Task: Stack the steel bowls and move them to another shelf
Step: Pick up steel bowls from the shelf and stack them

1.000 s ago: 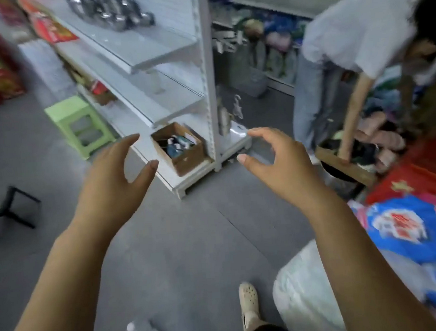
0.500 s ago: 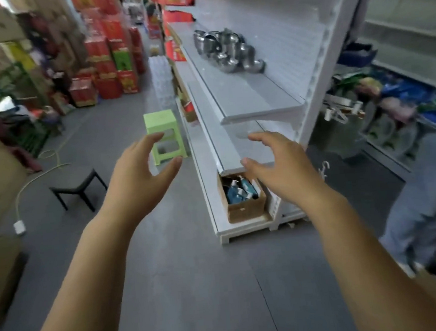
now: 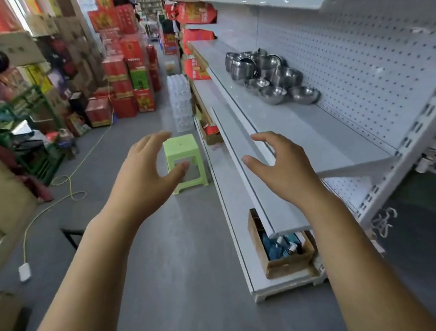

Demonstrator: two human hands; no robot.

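My left hand point(image 3: 144, 176) and right hand point(image 3: 285, 170) are out in front, fingers loose and spread, holding nothing. The steel bowls point(image 3: 270, 77) sit bunched on the white shelf point(image 3: 299, 125), far past my right fingertips.

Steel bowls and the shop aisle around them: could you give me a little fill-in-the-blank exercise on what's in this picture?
1. The steel bowls rest on a white shelf on the person's ____ side.
2. The plastic stool standing on the floor is ____ in colour.
3. The cardboard box sits at the very ____ of the rack.

Missing words: right; green; bottom.
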